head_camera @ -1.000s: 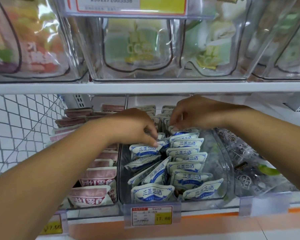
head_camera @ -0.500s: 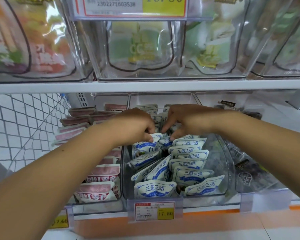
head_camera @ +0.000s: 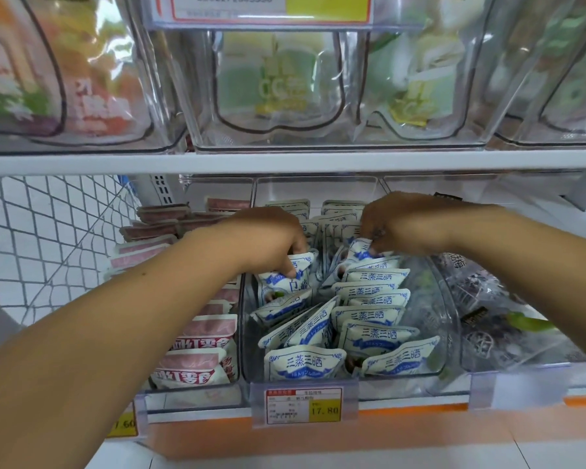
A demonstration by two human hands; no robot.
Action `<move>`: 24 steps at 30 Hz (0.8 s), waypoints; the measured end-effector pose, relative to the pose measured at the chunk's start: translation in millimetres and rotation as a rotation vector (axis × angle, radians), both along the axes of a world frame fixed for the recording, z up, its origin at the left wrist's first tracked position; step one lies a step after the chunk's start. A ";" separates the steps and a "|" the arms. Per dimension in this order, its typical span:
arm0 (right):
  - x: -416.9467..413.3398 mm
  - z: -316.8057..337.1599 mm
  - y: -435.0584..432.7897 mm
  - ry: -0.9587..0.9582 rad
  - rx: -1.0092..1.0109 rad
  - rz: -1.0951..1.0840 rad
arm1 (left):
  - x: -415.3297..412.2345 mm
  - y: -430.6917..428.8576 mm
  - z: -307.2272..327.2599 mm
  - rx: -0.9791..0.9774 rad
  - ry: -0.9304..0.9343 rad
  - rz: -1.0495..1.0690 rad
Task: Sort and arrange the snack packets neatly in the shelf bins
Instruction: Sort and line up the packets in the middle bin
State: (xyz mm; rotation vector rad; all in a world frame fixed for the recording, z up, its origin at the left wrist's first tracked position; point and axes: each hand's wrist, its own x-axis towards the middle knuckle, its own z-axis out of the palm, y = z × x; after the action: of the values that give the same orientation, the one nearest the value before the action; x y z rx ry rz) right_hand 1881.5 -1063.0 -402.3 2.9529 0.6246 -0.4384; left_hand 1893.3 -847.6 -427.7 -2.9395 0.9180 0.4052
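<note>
Several white-and-blue snack packets (head_camera: 369,313) stand in two rows in the clear middle bin (head_camera: 447,333) on the lower shelf. The left row leans untidily; the right row stands in a neat stack. My left hand (head_camera: 268,242) reaches into the left row and pinches the top of a white-and-blue packet (head_camera: 285,279). My right hand (head_camera: 403,221) is deeper in the right row, its fingers curled round the top edge of another white-and-blue packet (head_camera: 359,248).
A bin of pink-and-white packets (head_camera: 197,346) stands to the left, a bin of dark clear-wrapped packets (head_camera: 487,319) to the right. The upper shelf board (head_camera: 285,160) hangs low over the bins, carrying clear bins of larger bags. A wire mesh panel (head_camera: 48,238) closes the left side. A price tag (head_camera: 303,406) fronts the middle bin.
Both hands have shifted slightly deeper into the middle bin. The left hand stays on its packet; the right hand has lifted a packet's top at the back of the right row.
</note>
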 end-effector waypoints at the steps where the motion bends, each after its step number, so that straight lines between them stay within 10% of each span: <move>1: -1.6 -0.1 2.1 0.007 -0.043 -0.005 | -1.2 -2.0 2.1 -0.020 0.019 0.009; 7: 4.6 -12.0 9.2 0.022 -0.111 -0.005 | -17.2 -32.2 -4.7 -0.331 0.009 0.035; 12: -4.4 5.8 -4.6 0.012 0.222 -0.063 | -5.6 -46.0 -13.0 -0.298 0.031 0.074; 24: -3.9 -9.3 0.2 -0.030 0.094 0.038 | 1.6 -40.8 -21.9 -0.185 0.029 0.153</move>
State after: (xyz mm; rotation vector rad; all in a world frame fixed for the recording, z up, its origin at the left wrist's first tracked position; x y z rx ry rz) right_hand 1877.7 -1062.8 -411.6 3.0238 0.7165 -0.3705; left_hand 1894.9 -888.4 -449.6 -3.1940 0.7755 0.3894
